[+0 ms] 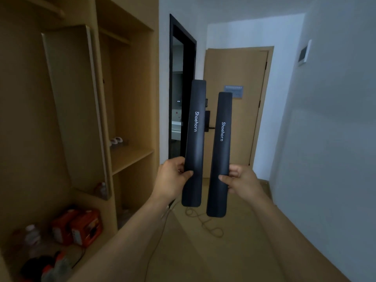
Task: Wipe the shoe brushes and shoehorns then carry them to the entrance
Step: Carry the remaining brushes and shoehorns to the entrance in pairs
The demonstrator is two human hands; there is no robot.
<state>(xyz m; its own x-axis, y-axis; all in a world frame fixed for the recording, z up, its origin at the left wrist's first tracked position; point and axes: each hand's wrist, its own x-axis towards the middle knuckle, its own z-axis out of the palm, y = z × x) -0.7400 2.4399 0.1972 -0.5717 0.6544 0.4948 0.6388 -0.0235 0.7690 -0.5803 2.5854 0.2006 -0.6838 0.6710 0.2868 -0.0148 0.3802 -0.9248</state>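
At the far left a wooden shelving unit [130,98] lines the wall, with its cabinet door [75,110] swung open; low on its bottom ledge sit two orange-red boxes [78,226] and some clear bottles [32,235], all blurred. A pale pair of small items, too small to tell apart, rests on the middle shelf [130,157]. Right of the unit, a thin cord [203,222] loops across the floor. The left hand [173,180] pinches the left shoehorn [194,143] near its lower third, thumb laid across the front and fingers curled behind its left edge. This long dark blade stands almost upright, printed "Shoehorn", in front of a black-framed doorway [179,86]. Just beside it, apart and slightly lower, the right shoehorn [219,153] stands likewise upright, lettered the same. The right hand [242,180] pinches it, thumb on the front, fingers curled round its right edge. Behind both, a closed wooden entrance door [242,98] with a blue notice [234,90] ends the corridor, and a white wall panel [304,51] hangs at right.
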